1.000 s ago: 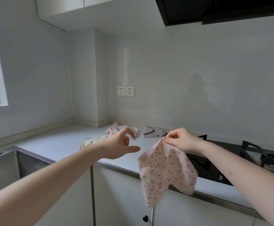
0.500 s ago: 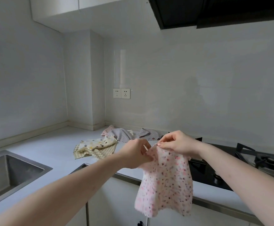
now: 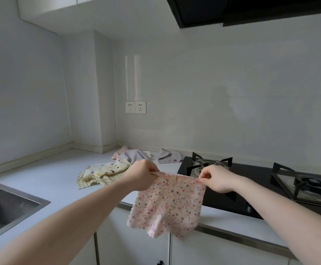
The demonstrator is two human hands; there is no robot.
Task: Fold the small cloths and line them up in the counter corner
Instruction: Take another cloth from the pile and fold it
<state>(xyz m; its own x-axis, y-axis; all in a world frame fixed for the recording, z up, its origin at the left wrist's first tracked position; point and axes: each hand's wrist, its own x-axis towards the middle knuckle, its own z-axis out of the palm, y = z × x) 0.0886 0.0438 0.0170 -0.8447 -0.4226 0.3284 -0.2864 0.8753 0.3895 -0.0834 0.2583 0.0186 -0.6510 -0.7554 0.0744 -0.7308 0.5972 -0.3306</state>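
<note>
A pink speckled cloth (image 3: 167,205) hangs spread out in the air above the counter's front edge. My left hand (image 3: 140,175) pinches its top left corner and my right hand (image 3: 216,178) pinches its top right corner, holding the top edge taut. On the counter (image 3: 47,175) behind lie other crumpled cloths: a cream dotted one on a yellow checked one (image 3: 102,174), a grey and pink heap (image 3: 132,154) near the wall, and a small grey patterned cloth (image 3: 168,156) beside the stove.
A black gas hob (image 3: 251,190) with two burners fills the counter's right side. A steel sink (image 3: 5,205) sits at the left. Wall sockets (image 3: 135,107) are above the corner pillar, a range hood overhead, white cabinet doors below.
My left hand reached in and took the cloth's other top corner. Both hands then drew apart, so the cloth went from dangling from my right hand to hanging stretched between both.
</note>
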